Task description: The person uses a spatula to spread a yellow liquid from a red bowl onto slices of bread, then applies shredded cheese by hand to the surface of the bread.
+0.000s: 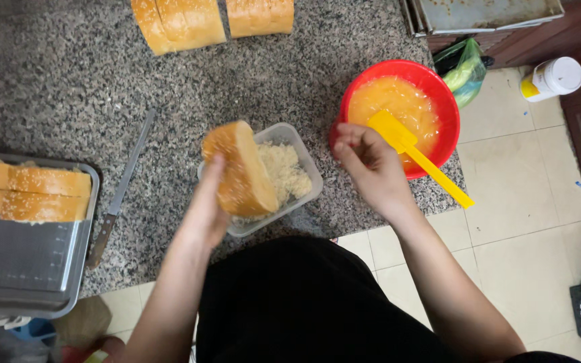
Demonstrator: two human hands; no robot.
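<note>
**Bread held on end over the crumb tub, other hand hanging near the spatula**

The left hand (206, 208) has its fingers closed around a split length of bread (240, 168), gripping it from the near, lower end so the loaf rises away from the palm. Its long axis runs from the fingers up and slightly left, the far end tilted away from the person. Directly beneath and just beyond those fingers sits the clear plastic tub (307, 178) of pale crumbs (284, 171); the bread's lower part overlaps the tub's left half, though whether it touches the crumbs I cannot tell from here.

The right hand (371, 168) is loosely curled, fingertips drawn together and holding nothing that I can see (they may be pinching crumbs, too small to make out). It hangs just right of the tub. Just beyond its knuckles, to the right, lies the yellow spatula (415, 154), blade resting in the red bowl (438, 94) of orange-yellow batter (388, 101), handle angling down and away from the fingers over the counter edge. The right hand is plainly the nearer one to the spatula.

Further left of the gripping hand, a knife (121, 188) lies on the speckled counter (68, 81), then a metal tray (28, 262) carrying more bread pieces (31, 195).
</note>
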